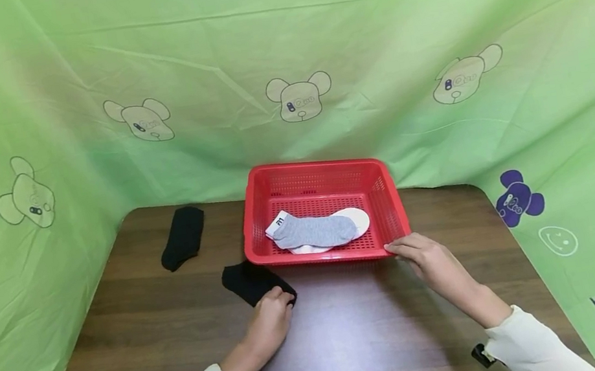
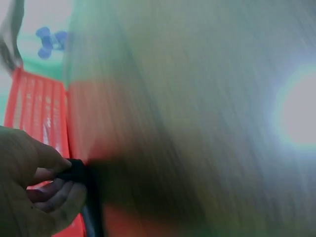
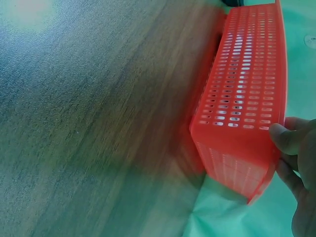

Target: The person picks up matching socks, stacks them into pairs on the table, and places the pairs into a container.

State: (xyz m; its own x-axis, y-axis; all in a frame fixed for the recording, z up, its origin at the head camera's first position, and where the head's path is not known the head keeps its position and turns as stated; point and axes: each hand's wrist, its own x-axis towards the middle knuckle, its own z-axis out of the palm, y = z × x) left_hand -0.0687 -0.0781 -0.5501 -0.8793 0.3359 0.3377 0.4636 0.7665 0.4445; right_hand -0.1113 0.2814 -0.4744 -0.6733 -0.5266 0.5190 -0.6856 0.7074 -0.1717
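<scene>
In front of the basket's left corner, a black sock (image 1: 246,280) lies stretched on the table, and my left hand (image 1: 268,325) pinches its near end. The left wrist view shows dark fabric (image 2: 75,170) between thumb and fingers. My right hand (image 1: 427,259) grips the front right corner of a red plastic basket (image 1: 321,259), with the thumb outside the rim in the right wrist view. A grey sock with a white cuff (image 1: 313,230) lies inside the basket on top of white socks (image 1: 361,221). Another black sock (image 1: 183,237) rests flat at the table's far left.
The brown wooden table (image 1: 157,334) has rounded far corners. Green curtain cloth (image 1: 206,63) with bear prints hangs behind and along both sides, close to the back of the basket.
</scene>
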